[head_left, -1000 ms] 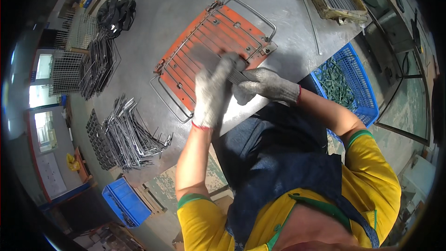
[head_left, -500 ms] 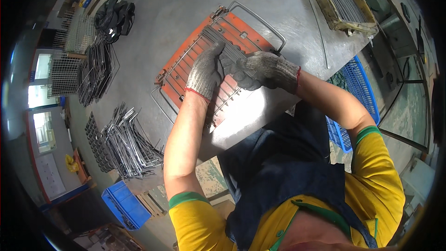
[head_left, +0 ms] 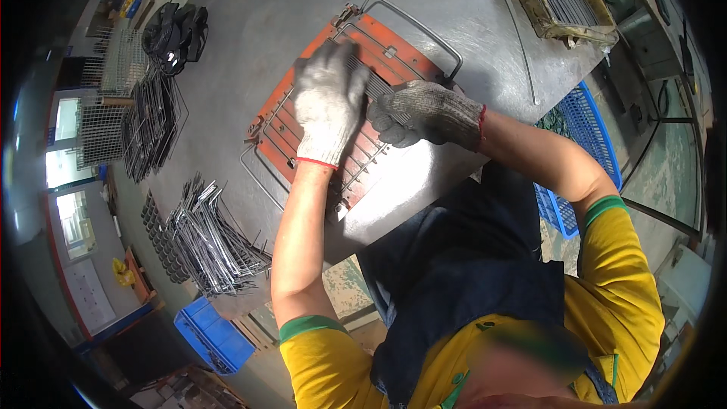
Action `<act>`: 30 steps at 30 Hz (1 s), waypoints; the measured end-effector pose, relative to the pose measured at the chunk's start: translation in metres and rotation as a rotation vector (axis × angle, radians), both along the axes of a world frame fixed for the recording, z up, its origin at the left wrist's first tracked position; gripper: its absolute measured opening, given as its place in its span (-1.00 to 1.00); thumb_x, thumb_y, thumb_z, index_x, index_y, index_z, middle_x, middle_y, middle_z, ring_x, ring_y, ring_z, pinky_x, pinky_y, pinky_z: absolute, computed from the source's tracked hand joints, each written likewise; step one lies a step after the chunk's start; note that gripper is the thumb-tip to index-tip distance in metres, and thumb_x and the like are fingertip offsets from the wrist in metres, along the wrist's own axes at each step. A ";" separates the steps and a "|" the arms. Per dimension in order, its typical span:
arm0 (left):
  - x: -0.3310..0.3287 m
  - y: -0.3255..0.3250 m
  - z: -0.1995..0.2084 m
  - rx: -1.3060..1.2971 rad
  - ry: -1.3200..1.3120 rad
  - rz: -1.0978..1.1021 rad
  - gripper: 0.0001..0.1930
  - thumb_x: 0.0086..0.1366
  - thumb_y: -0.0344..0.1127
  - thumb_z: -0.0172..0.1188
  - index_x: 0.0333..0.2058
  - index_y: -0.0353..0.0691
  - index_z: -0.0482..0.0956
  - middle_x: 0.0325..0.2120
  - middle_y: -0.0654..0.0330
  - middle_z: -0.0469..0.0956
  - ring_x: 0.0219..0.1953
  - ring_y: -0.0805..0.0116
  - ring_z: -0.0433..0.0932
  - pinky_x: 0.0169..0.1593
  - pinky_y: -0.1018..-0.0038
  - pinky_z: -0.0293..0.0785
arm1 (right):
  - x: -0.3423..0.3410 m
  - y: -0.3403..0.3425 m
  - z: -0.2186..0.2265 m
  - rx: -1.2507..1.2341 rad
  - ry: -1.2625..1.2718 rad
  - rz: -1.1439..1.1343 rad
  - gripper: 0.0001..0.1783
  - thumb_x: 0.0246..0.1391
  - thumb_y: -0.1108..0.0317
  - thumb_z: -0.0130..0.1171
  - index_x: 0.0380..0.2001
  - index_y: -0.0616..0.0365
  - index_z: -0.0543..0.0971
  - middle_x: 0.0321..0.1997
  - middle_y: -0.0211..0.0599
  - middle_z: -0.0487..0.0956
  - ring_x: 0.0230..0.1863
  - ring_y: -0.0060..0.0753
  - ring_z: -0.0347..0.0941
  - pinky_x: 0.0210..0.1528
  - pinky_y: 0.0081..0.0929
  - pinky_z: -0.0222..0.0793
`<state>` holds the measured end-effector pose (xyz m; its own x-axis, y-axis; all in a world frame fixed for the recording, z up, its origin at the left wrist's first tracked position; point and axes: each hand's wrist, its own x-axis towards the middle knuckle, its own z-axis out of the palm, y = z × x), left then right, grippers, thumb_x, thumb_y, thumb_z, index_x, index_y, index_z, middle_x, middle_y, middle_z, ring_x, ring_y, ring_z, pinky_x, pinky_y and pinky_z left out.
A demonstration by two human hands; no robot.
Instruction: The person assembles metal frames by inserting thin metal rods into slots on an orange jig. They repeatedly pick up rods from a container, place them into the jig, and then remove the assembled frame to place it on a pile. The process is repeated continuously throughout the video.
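Observation:
An orange metal jig [head_left: 376,33] lies at a slant on the bench, with a row of thin wire rods laid across it and a bent wire frame around them. My right hand [head_left: 432,112], in a grey-coated knit glove, is closed around a bundle of straight metal rods [head_left: 377,88] above the jig's right part. My left hand [head_left: 327,97], gloved alike, lies over the jig's upper left part, back of the hand up and fingers spread. Its fingertips are slightly blurred, and the rods beneath it are partly hidden.
On the metal bench [head_left: 261,7], bent wire pieces [head_left: 208,235] are heaped at left near dark wire frames [head_left: 151,125] and black gloves [head_left: 176,36]. A rod-filled yellowish box [head_left: 579,32] sits far right; a lone rod [head_left: 521,42] lies beside it. Blue baskets [head_left: 594,132] stand below the bench's right edge.
My left hand has moved left and away from the rod bundle, turning its back upward and spreading its fingers. My right hand keeps the bundle in nearly the same place.

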<state>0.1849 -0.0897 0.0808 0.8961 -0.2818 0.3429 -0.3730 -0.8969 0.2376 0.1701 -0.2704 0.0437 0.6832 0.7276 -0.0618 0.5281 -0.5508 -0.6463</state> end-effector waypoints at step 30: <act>-0.016 0.006 0.002 0.356 0.010 -0.306 -0.39 0.27 -0.02 0.13 0.23 -0.19 0.36 0.12 -0.01 0.40 0.26 -0.11 0.27 0.44 -0.12 -0.14 | 0.024 -0.070 -0.055 0.244 -0.255 -0.671 -0.48 0.15 0.23 0.24 0.16 0.08 0.43 -0.04 -0.17 0.58 -0.17 -0.19 0.61 -0.09 -0.22 0.55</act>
<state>0.1687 -0.0834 0.0824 0.7563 -0.6321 0.1684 -0.6322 -0.7725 -0.0601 0.1941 -0.3408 -0.0117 0.9559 0.1236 0.2666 0.2793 -0.6639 -0.6937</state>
